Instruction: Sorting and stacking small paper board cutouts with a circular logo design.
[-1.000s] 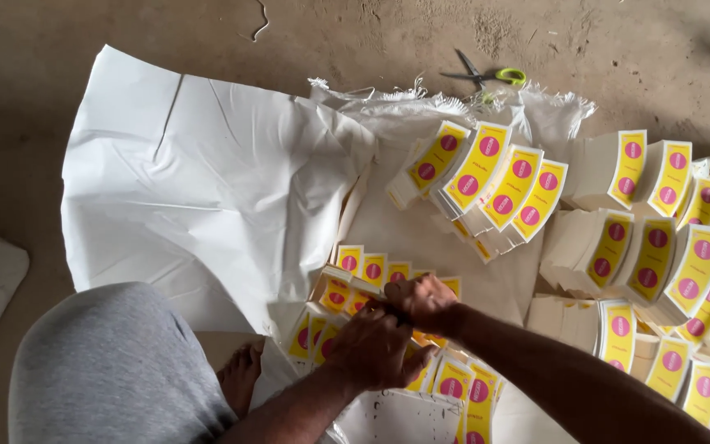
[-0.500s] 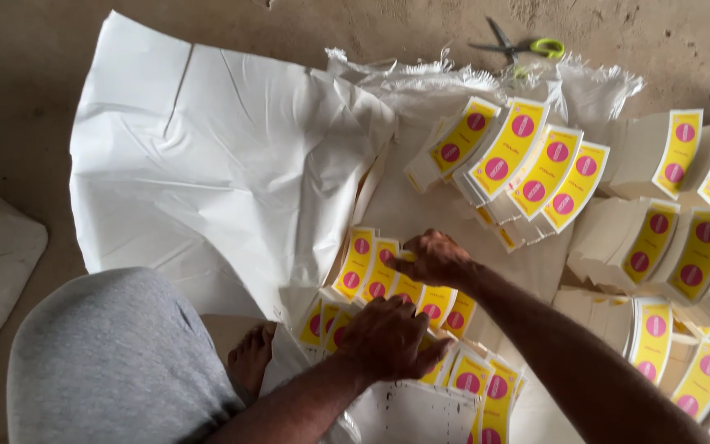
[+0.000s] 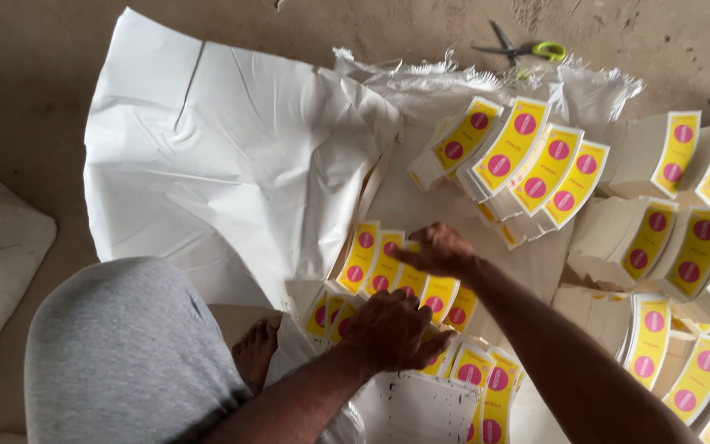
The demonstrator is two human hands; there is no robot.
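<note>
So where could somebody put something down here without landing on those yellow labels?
The white sheet left of the label stacks is bare, as is the floor beyond it. Around both hands and along the right side, stacks crowd together.

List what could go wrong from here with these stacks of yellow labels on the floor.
1. The fanned row of yellow labels under the right hand lies loose and overlapping, so a nudge might scatter it.
2. The left hand presses on more labels near a bare foot, which may crease them.
3. The leaning stacks beside the row look likely to slide over.
</note>
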